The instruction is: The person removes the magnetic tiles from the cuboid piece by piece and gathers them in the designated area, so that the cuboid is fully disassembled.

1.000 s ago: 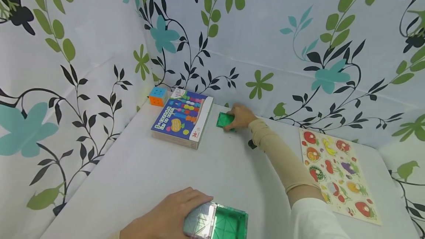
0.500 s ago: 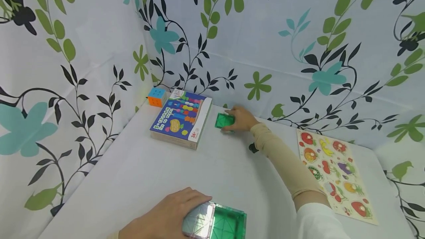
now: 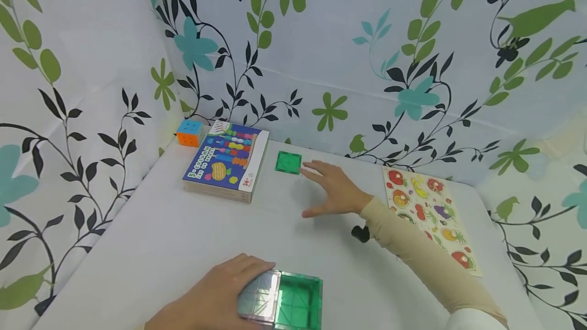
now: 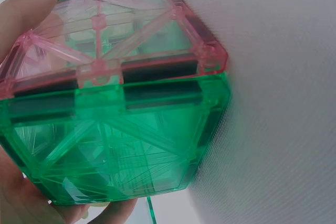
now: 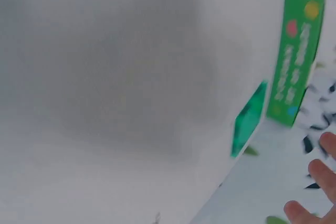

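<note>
Near the front of the table, my left hand [image 3: 213, 292] grips a small box built of see-through magnetic tiles [image 3: 299, 302], part green and part clear with pink edges. In the left wrist view, its pink-framed side [image 4: 100, 59] meets a green side [image 4: 110, 145], with thumb and fingers wrapped round the left of it. A single green square magnetic tile [image 3: 288, 162] lies flat near the back edge. My right hand [image 3: 337, 187] hovers just right of that tile, fingers spread and holding nothing. In the right wrist view the green tile [image 5: 248, 120] lies apart from the fingertips [image 5: 324, 177].
Left of the lone tile lies a blue toy box [image 3: 227, 159], with a puzzle cube [image 3: 190, 132] behind it. A fruit-picture sheet [image 3: 428, 208] lies at the right, partly behind my right forearm. Patterned cloth [image 3: 284, 55] rises behind the table.
My right hand has let go of the green tile and drawn back to the right and nearer, fingers spreading. The tile stays at the back. The head view has turned slightly right.
</note>
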Action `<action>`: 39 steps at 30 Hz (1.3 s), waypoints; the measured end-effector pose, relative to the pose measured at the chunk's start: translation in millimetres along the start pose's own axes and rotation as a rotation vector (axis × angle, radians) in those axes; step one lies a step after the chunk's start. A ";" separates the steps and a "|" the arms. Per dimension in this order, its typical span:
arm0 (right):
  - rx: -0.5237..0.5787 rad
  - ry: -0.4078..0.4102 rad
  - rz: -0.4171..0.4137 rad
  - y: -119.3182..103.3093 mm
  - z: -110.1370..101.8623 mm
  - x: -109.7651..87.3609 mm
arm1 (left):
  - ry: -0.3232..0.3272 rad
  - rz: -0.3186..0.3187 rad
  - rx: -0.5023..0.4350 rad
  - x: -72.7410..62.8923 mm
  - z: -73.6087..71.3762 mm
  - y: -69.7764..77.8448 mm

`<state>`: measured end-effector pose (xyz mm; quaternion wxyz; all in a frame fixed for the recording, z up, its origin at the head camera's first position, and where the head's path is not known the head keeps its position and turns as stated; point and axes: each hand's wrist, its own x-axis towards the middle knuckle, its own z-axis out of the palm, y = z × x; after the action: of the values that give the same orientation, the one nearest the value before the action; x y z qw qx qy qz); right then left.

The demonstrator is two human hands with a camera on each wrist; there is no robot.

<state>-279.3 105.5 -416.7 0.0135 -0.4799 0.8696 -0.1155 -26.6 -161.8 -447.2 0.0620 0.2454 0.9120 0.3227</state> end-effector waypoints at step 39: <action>0.451 0.272 0.085 -129.2 62.6 -174.4 | 0.161 0.072 0.115 4.3 8.8 -0.2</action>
<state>-69.4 173.6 -465.2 0.0079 -0.4081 0.8350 -0.3690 -28.0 -154.9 -453.9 -0.0372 0.2546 0.9216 0.2905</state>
